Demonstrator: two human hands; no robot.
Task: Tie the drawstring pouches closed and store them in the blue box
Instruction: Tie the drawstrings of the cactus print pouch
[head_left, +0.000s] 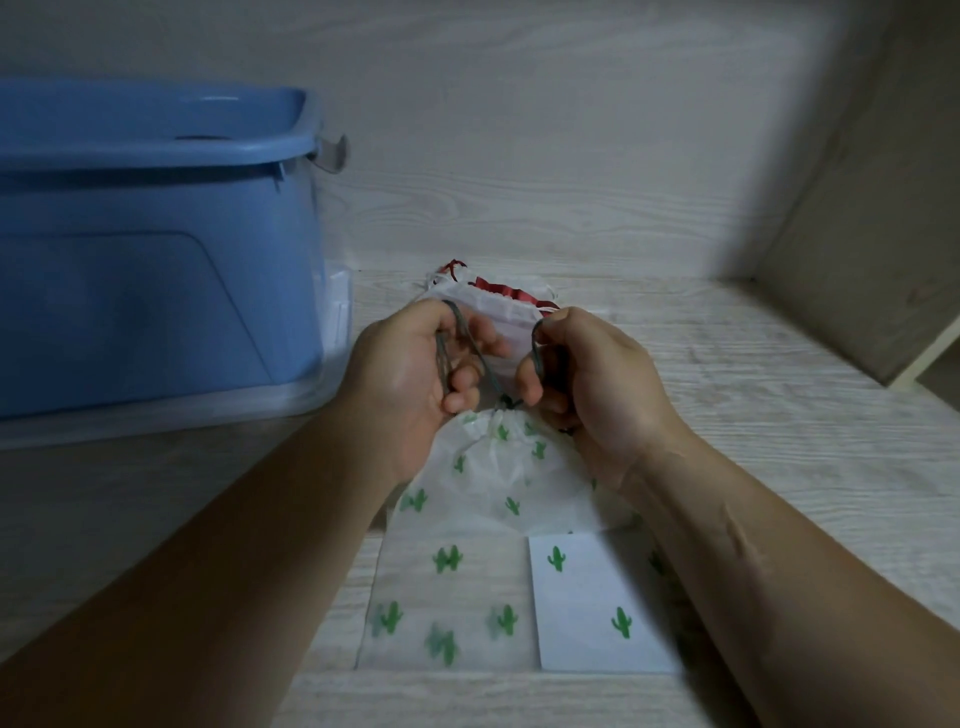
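Wood-grain table (779, 415) | cactus pouch (483, 571) lies near-far, mouth far | left hand (410, 384), right hand (597, 389) pinch cord (442, 358)

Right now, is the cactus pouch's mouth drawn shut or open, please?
Drawn shut: the cactus pouch bunches tight at its neck, below the green cord.

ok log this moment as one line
step: tying cactus pouch | left hand: grips cord | right hand: grips cord | blue box: at left

Smooth blue plastic box (156, 249), thin translucent cactus-print pouch (467, 545), pale matt wood-grain table (753, 415), dark cord drawstring (470, 348)
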